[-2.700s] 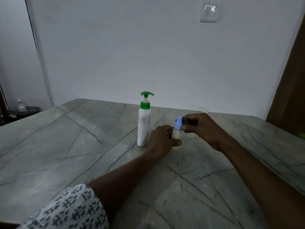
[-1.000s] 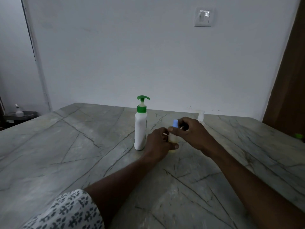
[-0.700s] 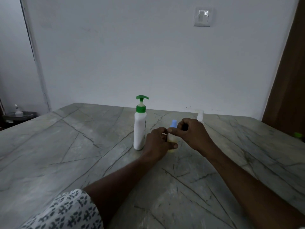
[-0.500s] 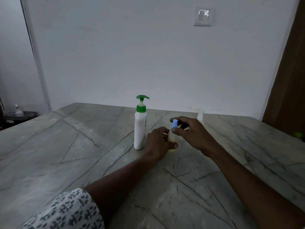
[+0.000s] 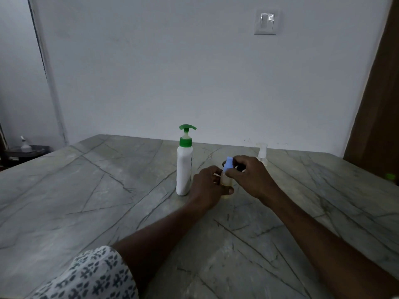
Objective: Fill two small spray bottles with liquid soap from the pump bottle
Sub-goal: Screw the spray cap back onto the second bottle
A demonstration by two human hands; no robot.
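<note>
- Your left hand (image 5: 207,186) is curled around the body of a small spray bottle (image 5: 225,179) that stands on the grey veined stone table (image 5: 86,190), thumb across its lower front.
- Your right hand (image 5: 250,178) comes in from the other side, with its fingertips (image 5: 230,174) pinching the bottle at the base of its blue spray cap (image 5: 228,164), which sits on the neck.
- The bottle's body looks pale yellow inside (the dim light and your fingers hide most of it, so the fill level cannot be judged).
- The white pump bottle (image 5: 184,169) with the green pump head stands upright just to the left of your left hand, close to it but not touching.
- A second small spray bottle (image 5: 262,154), clear with a clear top, stands upright behind your right hand, nearer the wall; its lower part is hidden by your knuckles.
- A patterned sleeve (image 5: 92,275) covers your left upper arm at the bottom edge.
- A light switch (image 5: 267,21) is mounted high on the white wall.
</note>
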